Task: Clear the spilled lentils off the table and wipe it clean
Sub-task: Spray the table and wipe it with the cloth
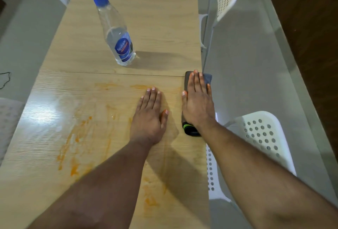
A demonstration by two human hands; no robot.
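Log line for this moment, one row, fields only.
left hand: flat on table | right hand: pressing dark cloth at right edge | orange smears: remain | spray bottle: upright, untouched

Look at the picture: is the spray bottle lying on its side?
No, the spray bottle stands upright on the table, beyond both hands.

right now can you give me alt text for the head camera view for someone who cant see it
A person's right hand presses a dark grey cloth flat at the right edge of a light wooden table, while the left hand rests flat beside it. Orange smears streak the tabletop to the left, and a clear spray bottle with a blue nozzle stands further back.
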